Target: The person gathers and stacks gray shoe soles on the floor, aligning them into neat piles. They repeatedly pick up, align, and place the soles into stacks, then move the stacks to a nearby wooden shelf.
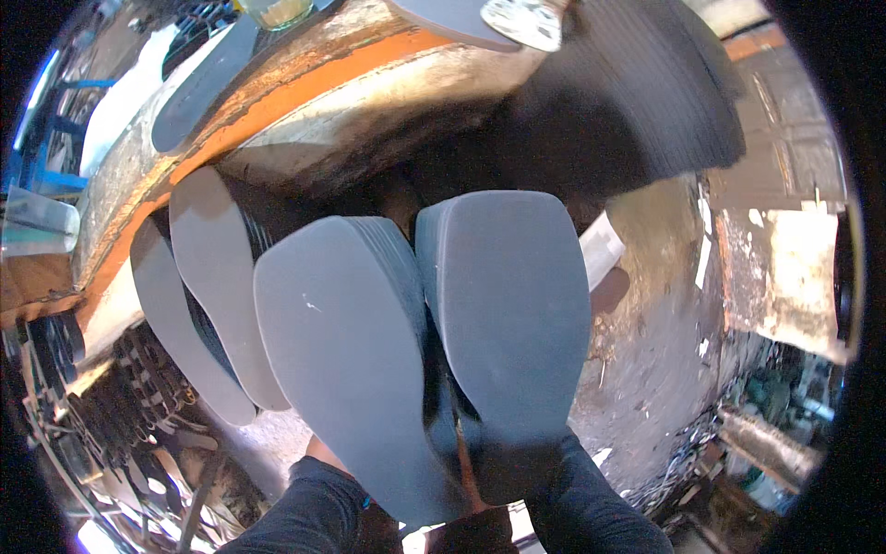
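Two grey foam shoe soles with thick wedge edges stand on end directly in front of the person. The left grey sole [346, 360] rises over the left dark sleeve [309, 508], and the right grey sole [508, 323] over the right dark sleeve [591, 508]. Their long axes run away from the body, toes toward the worn orange-edged table [305, 88]. Both hands are hidden behind the soles, so their grip cannot be told. Two more grey soles [208, 277] lean to the left.

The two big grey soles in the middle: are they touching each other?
Cannot tell. In the head view the left sole and the right sole stand side by side, a dark, shadowed seam running between them; real contact or a gap is not plain.
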The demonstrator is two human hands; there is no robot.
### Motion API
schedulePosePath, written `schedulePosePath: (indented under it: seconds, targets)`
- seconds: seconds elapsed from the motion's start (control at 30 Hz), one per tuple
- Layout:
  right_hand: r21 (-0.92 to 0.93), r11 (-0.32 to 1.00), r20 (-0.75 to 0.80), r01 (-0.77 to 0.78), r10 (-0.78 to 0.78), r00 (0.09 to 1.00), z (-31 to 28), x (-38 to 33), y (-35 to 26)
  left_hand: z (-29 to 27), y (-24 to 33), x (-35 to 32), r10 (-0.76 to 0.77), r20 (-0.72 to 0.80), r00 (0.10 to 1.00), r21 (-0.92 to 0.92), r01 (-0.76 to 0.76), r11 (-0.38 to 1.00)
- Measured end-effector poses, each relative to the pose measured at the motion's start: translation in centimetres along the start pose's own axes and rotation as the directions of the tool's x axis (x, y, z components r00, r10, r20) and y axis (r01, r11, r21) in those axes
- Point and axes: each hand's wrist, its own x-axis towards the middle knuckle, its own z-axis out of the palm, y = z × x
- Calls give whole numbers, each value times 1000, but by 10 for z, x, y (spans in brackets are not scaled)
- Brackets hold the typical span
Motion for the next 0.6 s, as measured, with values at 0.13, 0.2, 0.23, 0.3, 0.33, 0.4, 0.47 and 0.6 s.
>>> schedulePosePath:
  seconds: [0.13, 0.2, 0.23, 0.3, 0.33, 0.4, 0.47, 0.6]
  targets:
    - [-34, 999, 74, 9, -6, 997, 16, 34, -43, 10, -1, -9, -52, -65, 997, -105, 45, 994]
    - [-61, 998, 116, 0, 7, 993, 21, 45, -59, 15, -4, -16, -80, -101, 992, -158, 63, 985]
    - [-80, 997, 134, -3, 14, 991, 22, 50, -66, 18, -6, -20, -94, -117, 989, -190, 70, 979]
    - [-105, 994, 156, -13, 29, 987, 25, 58, -79, 26, -10, -27, -126, -145, 981, -232, 90, 969]
    - [-117, 993, 166, -15, 34, 985, 25, 62, -86, 29, -12, -29, -136, -156, 978, -251, 93, 963]
    - [-138, 990, 187, -13, 39, 982, 27, 69, -97, 38, -15, -35, -156, -176, 972, -296, 99, 950]
    - [-154, 988, 203, -15, 47, 978, 28, 74, -107, 45, -16, -39, -176, -188, 966, -333, 106, 937]
    - [-178, 984, 226, -16, 56, 972, 31, 78, -122, 57, -15, -44, -186, -208, 960, -388, 93, 917]
